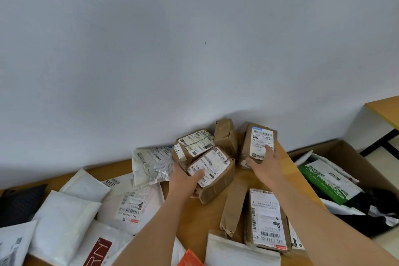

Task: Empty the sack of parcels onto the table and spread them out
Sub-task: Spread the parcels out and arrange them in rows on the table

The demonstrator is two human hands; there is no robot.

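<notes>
Both hands are at work on a knot of small taped cardboard boxes at the centre of the frame, against the white wall [151, 49]. The left hand [185, 179] grips the nearest box [212, 174], fingers lying on its label and thumb down at its near edge, probably to drag it clear of the boxes it leans on. The right hand [266, 163] grips a taller box [258, 144] that stands tilted to the right of the cluster, fingers over the lower part of its label; that hold looks meant to lay it down or slide it onto bare wood.

Behind the left-hand box sits another labelled box [195, 142], and a plain brown one [225, 136] leans against the wall. A crumpled white mailer [151, 164] lies just left of the cluster.

The parcels are already out on the wooden counter [198, 222]: white padded envelopes [64, 220] fill the lower left, partly overlapping, and a long flat carton [266, 220] with its label up lies at lower right beside a brown wrapped packet [234, 207]. No sack can be made out in view.

At the right edge a large open cardboard carton [345, 149] off the counter holds more mailers, one green [323, 181]. Spreading seems well under way, with the central boxes still bunched.
</notes>
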